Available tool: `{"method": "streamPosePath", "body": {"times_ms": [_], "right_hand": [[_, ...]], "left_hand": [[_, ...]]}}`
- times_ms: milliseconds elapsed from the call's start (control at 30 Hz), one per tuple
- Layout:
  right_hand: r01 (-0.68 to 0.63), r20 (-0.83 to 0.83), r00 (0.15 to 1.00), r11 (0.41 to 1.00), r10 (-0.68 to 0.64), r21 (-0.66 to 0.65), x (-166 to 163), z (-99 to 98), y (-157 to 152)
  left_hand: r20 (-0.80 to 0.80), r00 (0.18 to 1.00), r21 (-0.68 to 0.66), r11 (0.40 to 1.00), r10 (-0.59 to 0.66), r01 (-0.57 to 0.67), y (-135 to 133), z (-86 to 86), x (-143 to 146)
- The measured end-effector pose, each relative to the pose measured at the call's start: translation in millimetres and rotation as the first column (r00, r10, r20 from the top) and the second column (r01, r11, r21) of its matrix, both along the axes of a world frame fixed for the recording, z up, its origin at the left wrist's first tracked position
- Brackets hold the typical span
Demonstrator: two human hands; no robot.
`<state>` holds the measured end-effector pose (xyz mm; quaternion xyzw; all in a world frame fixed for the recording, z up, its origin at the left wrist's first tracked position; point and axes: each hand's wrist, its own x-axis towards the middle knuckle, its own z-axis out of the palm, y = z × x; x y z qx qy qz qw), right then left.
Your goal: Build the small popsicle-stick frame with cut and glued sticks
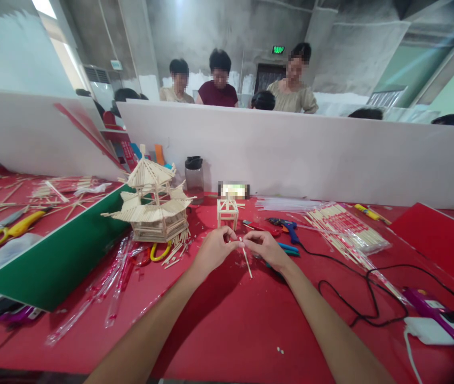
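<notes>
Both my hands meet over the red table, pinching one end of a thin wooden stick [246,261] that slants down toward me. My left hand [221,246] has thumb and fingertips closed at the stick's top. From the other side, my right hand [265,248] closes its fingertips on the same end. Just beyond them stands a small square stick frame [227,213]. A larger pavilion model of sticks [152,205] with tiered roofs is to the left. Blue-handled pliers [288,249] lie partly hidden behind my right hand.
A blue glue gun [286,226] trails a black cable rightward. Bundled sticks [347,226] lie at right, near a red board [443,240]. A green board [62,250], yellow scissors [14,229] and plastic wrappers [110,282] are at left. A dark-lidded bottle [193,178] stands by the white partition [291,154].
</notes>
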<state>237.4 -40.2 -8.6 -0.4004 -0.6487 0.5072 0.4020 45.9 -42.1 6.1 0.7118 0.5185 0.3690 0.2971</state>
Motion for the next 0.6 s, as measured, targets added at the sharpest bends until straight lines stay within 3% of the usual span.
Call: {"method": "streamPosePath", "body": {"times_ms": [267, 600], "right_hand": [[-0.061, -0.060, 0.997, 0.993, 0.055, -0.098, -0.4, -0.4, -0.3], [-0.062, -0.067, 0.996, 0.994, 0.055, -0.095, -1.4, -1.2, -1.4]], "left_hand": [[-0.010, 1.000, 0.022, 1.000, -0.017, 0.017, -1.2, 1.2, 0.5], [-0.007, 0.999, 0.035, 0.998, -0.047, 0.047, -1.6, 1.7, 0.5]]}}
